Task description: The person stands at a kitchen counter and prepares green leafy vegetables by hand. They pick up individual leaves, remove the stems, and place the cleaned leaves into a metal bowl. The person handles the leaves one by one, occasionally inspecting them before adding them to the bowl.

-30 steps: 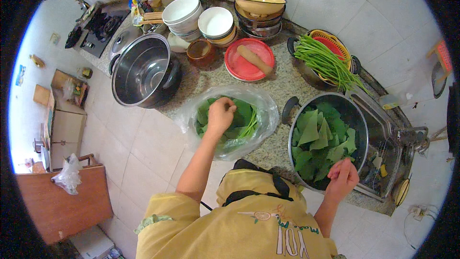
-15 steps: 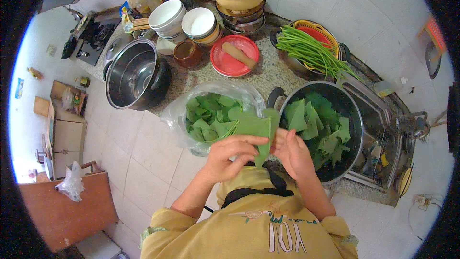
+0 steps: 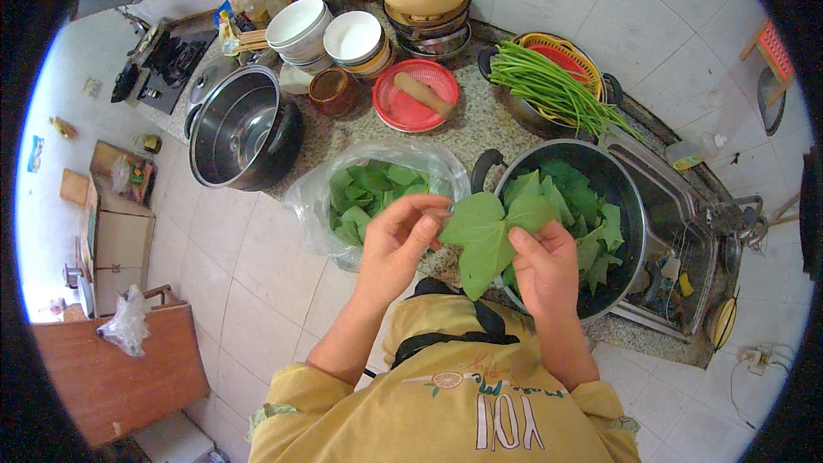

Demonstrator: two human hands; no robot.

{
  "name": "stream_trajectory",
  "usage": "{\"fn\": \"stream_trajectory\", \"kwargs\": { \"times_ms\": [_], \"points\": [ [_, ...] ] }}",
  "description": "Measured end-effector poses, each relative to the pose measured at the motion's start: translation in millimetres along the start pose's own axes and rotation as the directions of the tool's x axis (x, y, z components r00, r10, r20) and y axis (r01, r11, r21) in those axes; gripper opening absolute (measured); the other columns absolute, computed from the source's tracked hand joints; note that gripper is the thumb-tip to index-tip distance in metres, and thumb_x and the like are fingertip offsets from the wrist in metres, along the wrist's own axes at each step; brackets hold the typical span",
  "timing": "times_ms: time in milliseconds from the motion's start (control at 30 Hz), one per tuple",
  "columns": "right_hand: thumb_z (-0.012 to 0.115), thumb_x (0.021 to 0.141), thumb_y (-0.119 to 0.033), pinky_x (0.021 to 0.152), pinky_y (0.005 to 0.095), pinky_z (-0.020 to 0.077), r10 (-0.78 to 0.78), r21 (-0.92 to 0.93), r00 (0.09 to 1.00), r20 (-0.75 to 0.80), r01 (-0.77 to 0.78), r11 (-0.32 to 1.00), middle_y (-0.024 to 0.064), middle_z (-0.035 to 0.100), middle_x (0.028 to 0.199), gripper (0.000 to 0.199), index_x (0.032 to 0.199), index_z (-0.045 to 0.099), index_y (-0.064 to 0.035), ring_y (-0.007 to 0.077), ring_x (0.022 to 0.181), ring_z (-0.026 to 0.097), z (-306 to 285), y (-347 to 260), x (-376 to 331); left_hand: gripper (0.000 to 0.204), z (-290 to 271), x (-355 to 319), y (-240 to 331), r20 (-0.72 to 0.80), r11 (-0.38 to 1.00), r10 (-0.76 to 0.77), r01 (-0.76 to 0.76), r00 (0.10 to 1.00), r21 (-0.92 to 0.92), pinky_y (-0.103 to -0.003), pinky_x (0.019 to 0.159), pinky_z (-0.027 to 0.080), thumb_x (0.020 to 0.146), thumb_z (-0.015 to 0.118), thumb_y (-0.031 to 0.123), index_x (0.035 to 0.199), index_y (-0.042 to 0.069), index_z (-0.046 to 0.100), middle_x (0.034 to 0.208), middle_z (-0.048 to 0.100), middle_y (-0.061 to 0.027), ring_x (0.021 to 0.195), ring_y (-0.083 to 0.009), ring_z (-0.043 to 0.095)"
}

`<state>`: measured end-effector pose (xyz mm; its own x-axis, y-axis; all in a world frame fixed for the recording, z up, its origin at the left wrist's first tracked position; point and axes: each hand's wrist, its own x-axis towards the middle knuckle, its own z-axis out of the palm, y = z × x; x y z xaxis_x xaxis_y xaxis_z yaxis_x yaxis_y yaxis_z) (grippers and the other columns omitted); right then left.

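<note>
A broad green leaf (image 3: 480,244) is spread between my hands, partly over the near left rim of the dark pot. My right hand (image 3: 546,267) pinches it along its right side, thumb on top. At the leaf's left edge, my left hand (image 3: 399,244) has its fingers curled in toward the thumb; whatever they hold is hidden. Just beyond the left hand, a clear plastic bag (image 3: 309,197) holds more green leaves (image 3: 373,189). Several leaves (image 3: 583,206) lie inside the dark pot (image 3: 633,244) at the right.
An empty black pot (image 3: 244,133) stands at the left on the counter. Behind are stacked white bowls (image 3: 298,24), a brown jar (image 3: 333,93) and a red basket (image 3: 401,116) holding a wooden rod (image 3: 424,94). Green stalks (image 3: 553,81) cross a yellow basket near the sink (image 3: 699,206).
My right hand has moved from beside the leaf to pinch it, and the leaf now lies spread out. My left hand has drawn back to its left edge.
</note>
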<state>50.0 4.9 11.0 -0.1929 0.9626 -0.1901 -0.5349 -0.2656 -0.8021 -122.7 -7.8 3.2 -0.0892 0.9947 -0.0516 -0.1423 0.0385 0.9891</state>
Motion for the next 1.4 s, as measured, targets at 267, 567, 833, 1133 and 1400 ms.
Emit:
{"fn": "stream_trajectory", "kwargs": {
  "times_ms": [267, 567, 833, 1133, 1400],
  "points": [
    [0.055, 0.079, -0.001, 0.080, 0.0304, 0.0425, -0.042, 0.084, 0.998, -0.044, 0.046, 0.995, 0.0082, 0.058, 0.095, 0.019, 0.097, 0.054, 0.0017, 0.0166, 0.087, 0.055, -2, -1, -3, 0.030, 6, -11, -2, 0.297, 0.956, -0.223, 0.268, 0.929, -0.122, -0.025, 0.052, 0.047, 0.080, 0.060, 0.021, 0.098, -0.002, 0.053, 0.074, 0.058, -0.0059, 0.060, -0.0134, 0.056],
    [0.057, 0.078, -0.003, 0.078, 0.0289, 0.0435, -0.083, 0.022, 0.987, -0.141, 0.087, 0.996, 0.0073, 0.059, 0.094, 0.021, 0.098, 0.054, 0.0009, 0.0166, 0.085, 0.056, 1, -2, -9, 0.018, 13, -16, -2, 0.357, 0.920, -0.266, 0.346, 0.895, -0.182, -0.023, 0.054, 0.048, 0.077, 0.063, 0.013, 0.087, -0.001, 0.056, 0.075, 0.057, -0.0036, 0.062, -0.0111, 0.056],
    [0.060, 0.074, 0.002, 0.076, 0.0262, 0.0443, -0.202, -0.209, 0.969, -0.140, 0.171, 0.963, 0.0056, 0.060, 0.091, 0.026, 0.099, 0.054, 0.0004, 0.0134, 0.083, 0.056, 6, -8, -18, 0.013, 13, -23, -8, 0.108, 0.984, -0.111, 0.094, 0.988, 0.153, -0.021, 0.055, 0.043, 0.076, 0.062, 0.007, 0.084, -0.001, 0.057, 0.071, 0.057, -0.0021, 0.062, -0.0064, 0.052],
    [0.068, 0.066, -0.007, 0.068, 0.0225, 0.0418, -0.326, -0.578, 0.927, -0.185, 0.166, 0.799, 0.0020, 0.060, 0.077, 0.014, 0.077, 0.060, -0.0046, 0.0100, 0.073, 0.054, -3, -14, -24, 0.008, 26, -23, -5, 0.004, 0.996, -0.046, 0.045, 0.999, 0.076, -0.020, 0.051, 0.041, 0.070, 0.061, -0.001, 0.077, 0.000, 0.057, 0.067, 0.056, -0.0003, 0.059, -0.0072, 0.052],
    [0.060, 0.065, 0.003, 0.080, 0.0285, 0.0379, -0.384, -0.611, 0.869, -0.312, 0.126, 0.782, 0.0069, 0.056, 0.086, 0.020, 0.083, 0.061, -0.0064, 0.0202, 0.086, 0.052, -35, -20, -26, 0.014, 14, -13, -8, 0.103, 0.805, 0.009, 0.053, 0.995, -0.591, -0.020, 0.036, 0.032, 0.076, 0.060, 0.016, 0.079, 0.004, 0.051, 0.061, 0.048, -0.0027, 0.044, -0.0090, 0.041]
  ]
}}
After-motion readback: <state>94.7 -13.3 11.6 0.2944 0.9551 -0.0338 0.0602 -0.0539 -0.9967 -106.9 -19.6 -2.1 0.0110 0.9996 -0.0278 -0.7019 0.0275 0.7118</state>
